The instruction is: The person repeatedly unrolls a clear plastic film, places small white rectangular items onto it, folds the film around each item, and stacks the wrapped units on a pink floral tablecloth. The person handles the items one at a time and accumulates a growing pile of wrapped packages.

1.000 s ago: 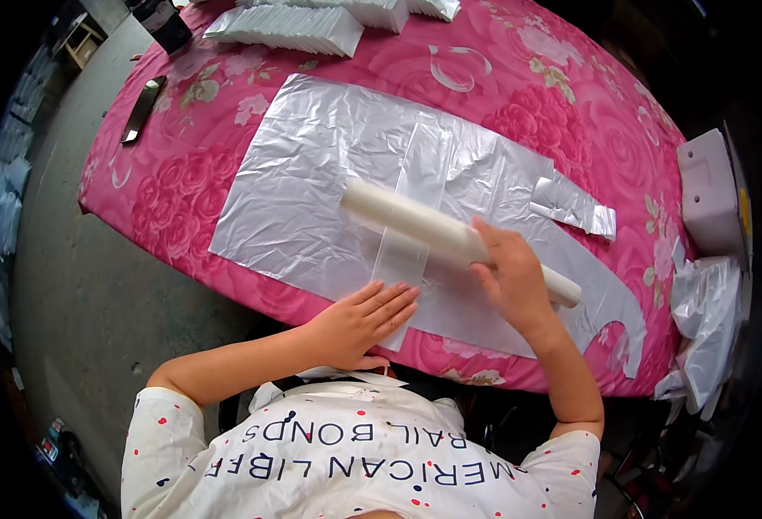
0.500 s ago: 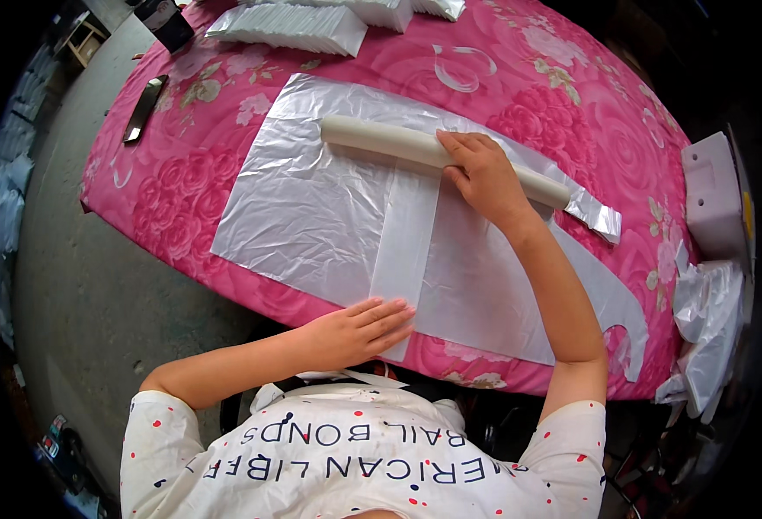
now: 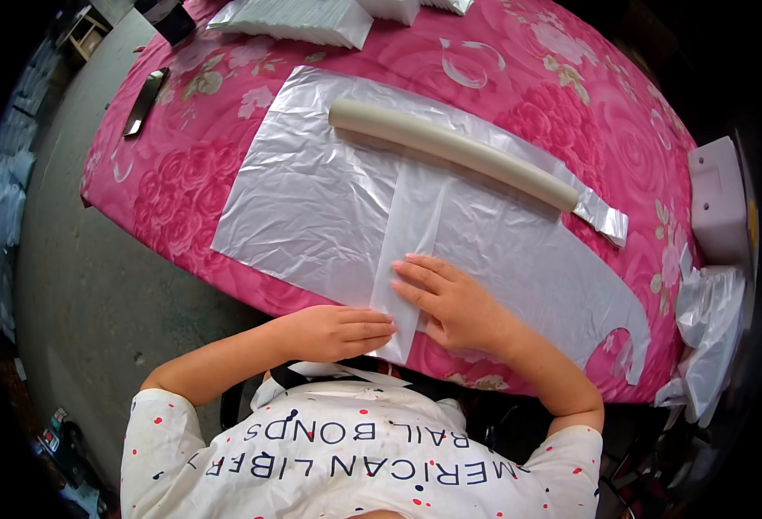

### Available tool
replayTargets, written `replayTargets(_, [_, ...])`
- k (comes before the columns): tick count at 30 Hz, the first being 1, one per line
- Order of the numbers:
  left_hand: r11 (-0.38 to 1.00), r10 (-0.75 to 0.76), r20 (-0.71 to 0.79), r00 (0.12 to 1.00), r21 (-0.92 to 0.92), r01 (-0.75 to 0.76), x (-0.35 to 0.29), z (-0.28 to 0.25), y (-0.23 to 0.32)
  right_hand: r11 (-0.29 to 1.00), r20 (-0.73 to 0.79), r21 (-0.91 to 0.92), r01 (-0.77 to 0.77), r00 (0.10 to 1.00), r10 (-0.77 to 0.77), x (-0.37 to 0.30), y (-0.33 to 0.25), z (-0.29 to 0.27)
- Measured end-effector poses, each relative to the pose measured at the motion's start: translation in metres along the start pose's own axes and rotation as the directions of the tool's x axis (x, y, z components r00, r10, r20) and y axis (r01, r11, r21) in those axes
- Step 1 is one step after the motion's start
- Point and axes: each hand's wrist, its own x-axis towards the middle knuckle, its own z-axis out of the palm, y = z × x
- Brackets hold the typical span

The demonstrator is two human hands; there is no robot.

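Observation:
A thin white plastic bag point(image 3: 312, 182) lies spread on the table, with a folded white plastic strip point(image 3: 413, 203) running across it and over the near edge. My left hand point(image 3: 338, 333) is at the strip's near end, its fingers straight and close together against the left side; its thumb is hidden. Just to its right, my right hand point(image 3: 454, 303) lies palm down with fingers stretched across the strip and holds nothing. Across the far part of the bag rests a pale roller tube point(image 3: 450, 151), untouched, with crinkled plastic film point(image 3: 601, 218) at its right end.
A pink floral cloth point(image 3: 182, 199) covers the table. Stacks of folded white plastic point(image 3: 299, 22) stand at the far side. A phone-like dark object point(image 3: 146, 102) lies far left, near a dark box point(image 3: 166, 19). At right are a white box point(image 3: 717, 195) and crumpled plastic point(image 3: 710, 311).
My right hand has left the roller tube and come nearer, onto the folded strip. My left hand has drawn slightly left. The roller stays on the bag.

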Motion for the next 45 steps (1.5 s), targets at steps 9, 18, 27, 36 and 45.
replayTargets(9, [0.952,-0.295,-0.134,0.946,0.046,0.304,0.023,-0.014,-0.012,0.986,-0.301,-0.121,-0.111,0.951,0.070,0.001,0.002,0.024])
replayTargets(18, [0.886,-0.454,-0.239,0.858,-0.017,0.464,0.033,-0.005,-0.024,0.950,-0.315,0.104,-0.296,0.896,0.313,0.006,-0.001,0.008])
replayTargets(27, [0.739,-0.668,-0.402,0.626,-0.263,0.620,0.046,-0.013,-0.034,0.468,0.041,0.549,-0.693,0.581,0.813,0.039,0.022,-0.015])
replayTargets(36, [0.758,-0.620,-0.056,0.783,0.218,0.615,0.055,0.015,-0.019,0.495,0.025,0.508,-0.705,0.586,0.810,0.036,0.025,-0.012])
replayTargets(45, [0.736,-0.643,-0.067,0.763,0.220,0.640,0.055,0.019,-0.014,0.863,-0.518,-0.203,-0.462,0.799,0.306,0.018,0.020,0.010])
